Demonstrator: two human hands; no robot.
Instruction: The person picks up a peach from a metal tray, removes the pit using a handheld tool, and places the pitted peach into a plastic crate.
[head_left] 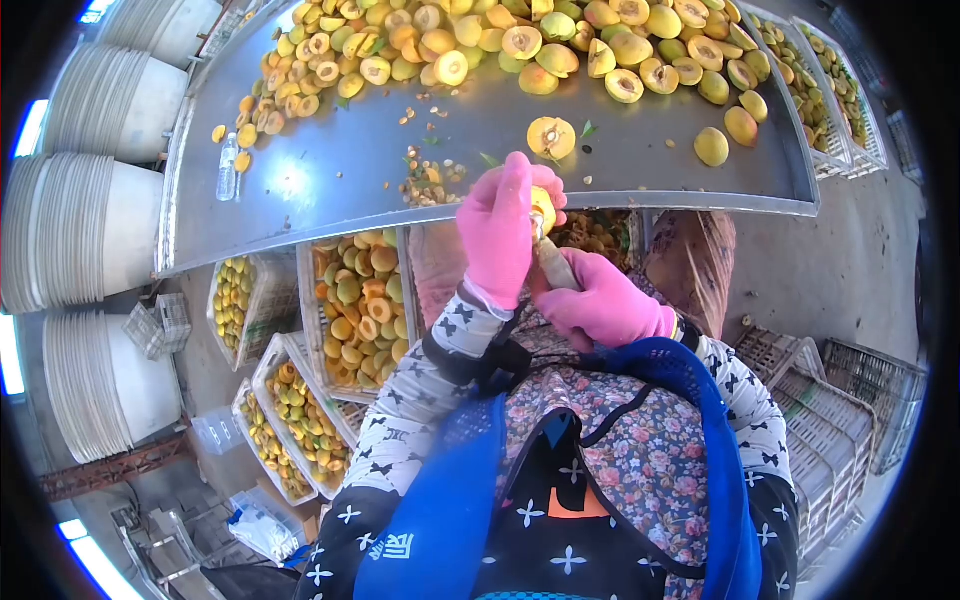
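My left hand (pixel 497 232), in a pink glove, is closed around a yellow peach (pixel 543 208) just past the table's near edge. In my right hand (pixel 610 300), also pink-gloved, is a short tan-handled tool (pixel 553 266). The tool's upper end meets the underside of the peach; its exact tip is hard to make out. On the metal table (pixel 350 180) beyond my hands lies a cut peach half (pixel 551 138), its cut face up. Loose pits and scraps (pixel 428 183) are scattered left of my left hand.
A large heap of whole and halved peaches (pixel 430 45) covers the table's far side. A plastic bottle (pixel 228 167) lies at the left. Crates of peaches (pixel 355 310) stand below the near edge, beside stacked white tubs (pixel 105 225). More crates (pixel 815 425) are at right.
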